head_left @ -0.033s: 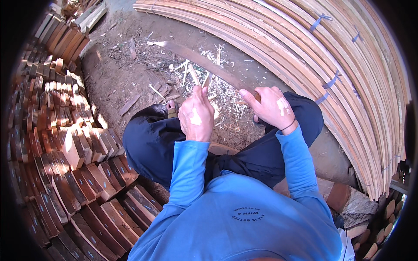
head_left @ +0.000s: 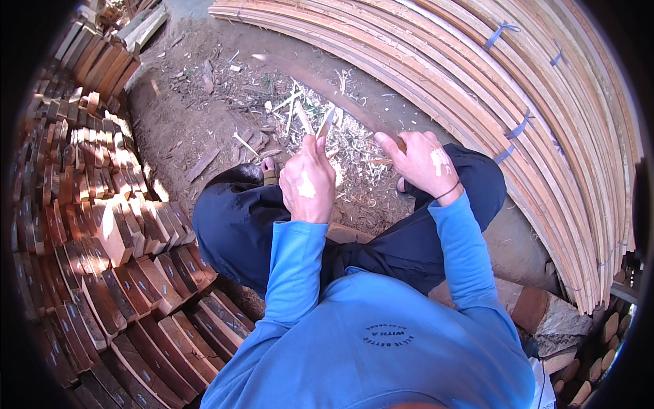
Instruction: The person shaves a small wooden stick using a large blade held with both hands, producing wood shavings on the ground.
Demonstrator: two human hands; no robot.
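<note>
My right hand (head_left: 426, 163) is closed round the handle of a machete (head_left: 320, 86). Its long, slightly blurred blade points to the far left, just beyond the wood in my other hand and apart from it. Upright in my closed left hand (head_left: 308, 180) is a short wooden stick (head_left: 327, 123) with a pale, freshly cut face. A second pale strip (head_left: 304, 118) rises beside it; I cannot tell whether it is held too. Wood shavings (head_left: 354, 157) lie on the ground beneath both hands, between my bent knees.
Stacked short reddish-brown boards (head_left: 122, 232) fill the left side. Long wooden strips (head_left: 436, 75), bundled with blue ties (head_left: 501, 34), curve across the far right. Bare earth (head_left: 177, 88) with scattered chips lies ahead. A stone-like block (head_left: 562, 317) sits at the lower right.
The machete blade has shifted a little away from me and to the right, its tip now farther off. My left hand and the stick have hardly moved.
</note>
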